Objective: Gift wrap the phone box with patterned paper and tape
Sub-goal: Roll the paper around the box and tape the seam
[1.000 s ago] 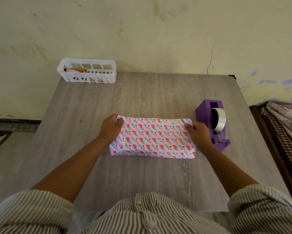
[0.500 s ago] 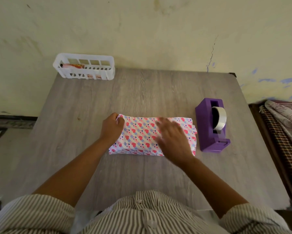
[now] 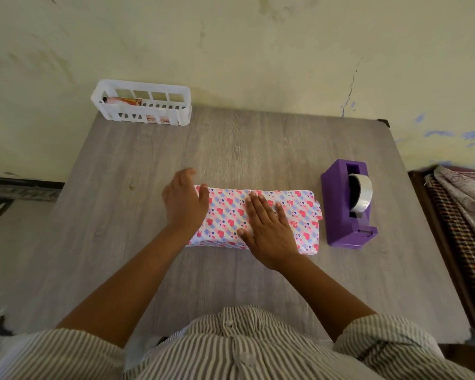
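The phone box [image 3: 299, 215], covered in white paper with red and pink hearts, lies lengthwise in the middle of the wooden table [image 3: 230, 149]. My right hand [image 3: 269, 231] lies flat on top of it with straight fingers, pressing the paper down. At the box's left end is my left hand [image 3: 182, 201], fingers extended and slightly blurred, thumb touching the paper's top edge. At the box's right end the paper sticks out loose. A purple tape dispenser [image 3: 340, 204] with a roll of clear tape [image 3: 363, 196] stands just right of the box.
A white plastic basket [image 3: 141, 105] holding some printed items sits at the table's far left corner by the wall. A patterned cloth [image 3: 464, 198] lies on furniture to the right of the table.
My right hand left the box's right end and came to rest flat on its top. My left hand loosened from gripping the left end and spread its fingers.
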Motion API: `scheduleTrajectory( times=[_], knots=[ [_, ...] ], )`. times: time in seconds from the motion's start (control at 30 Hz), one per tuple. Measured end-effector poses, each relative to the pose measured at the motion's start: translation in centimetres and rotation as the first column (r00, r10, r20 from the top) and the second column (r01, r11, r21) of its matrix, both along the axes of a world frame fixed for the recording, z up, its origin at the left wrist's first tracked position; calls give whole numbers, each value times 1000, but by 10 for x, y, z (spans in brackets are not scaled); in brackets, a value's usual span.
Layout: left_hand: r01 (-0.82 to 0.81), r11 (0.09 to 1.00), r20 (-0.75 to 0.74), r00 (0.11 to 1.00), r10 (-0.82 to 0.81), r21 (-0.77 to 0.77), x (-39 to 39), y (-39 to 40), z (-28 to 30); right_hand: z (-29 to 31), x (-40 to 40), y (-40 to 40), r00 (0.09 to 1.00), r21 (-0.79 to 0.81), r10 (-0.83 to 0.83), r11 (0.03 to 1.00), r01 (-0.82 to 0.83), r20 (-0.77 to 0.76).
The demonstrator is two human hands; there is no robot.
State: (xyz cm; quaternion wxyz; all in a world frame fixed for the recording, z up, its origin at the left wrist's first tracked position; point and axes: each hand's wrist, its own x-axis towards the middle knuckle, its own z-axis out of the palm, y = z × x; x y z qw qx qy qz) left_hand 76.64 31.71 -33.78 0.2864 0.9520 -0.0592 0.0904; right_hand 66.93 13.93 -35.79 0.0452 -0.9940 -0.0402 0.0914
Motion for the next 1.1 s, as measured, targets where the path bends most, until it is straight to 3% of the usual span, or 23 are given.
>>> scheduleTrajectory(
  times=[0.07, 0.1, 0.17, 0.2, 0.27, 0.4, 0.8, 1.1],
  knots=[
    [192, 980, 231, 953, -197, 44, -14, -5, 3, 1, -1, 1, 1000, 9, -9, 1000, 9, 10],
    [331, 940, 246, 908, -340, 77, -25, -10, 2, 1, -1, 2, 1000, 15, -13, 1000, 13, 15],
    [517, 831, 110, 831, -545, 206, -46, -20, -7, 1, -1, 2, 1000, 20, -16, 1000, 15, 18],
    [548, 788, 7, 820, -573, 282, -53, -23, -15, 0, -1, 1, 1000, 15, -14, 1000, 14, 22],
    [539, 747, -140, 836, -530, 391, -56, -28, -26, -1, 0, 1, 999, 20, -22, 1000, 21, 41],
    [529, 730, -220, 847, -484, 433, -51, -36, -24, -4, 1, 2, 995, 54, -59, 997, 55, 83],
    [533, 731, -223, 845, -486, 427, -42, -42, -25, 0, 9, -10, 994, 61, -47, 997, 41, 102],
    [516, 746, -210, 856, -473, 422, -37, -43, -28, -4, 13, -23, 981, 71, -163, 985, 156, 103]
  ],
)
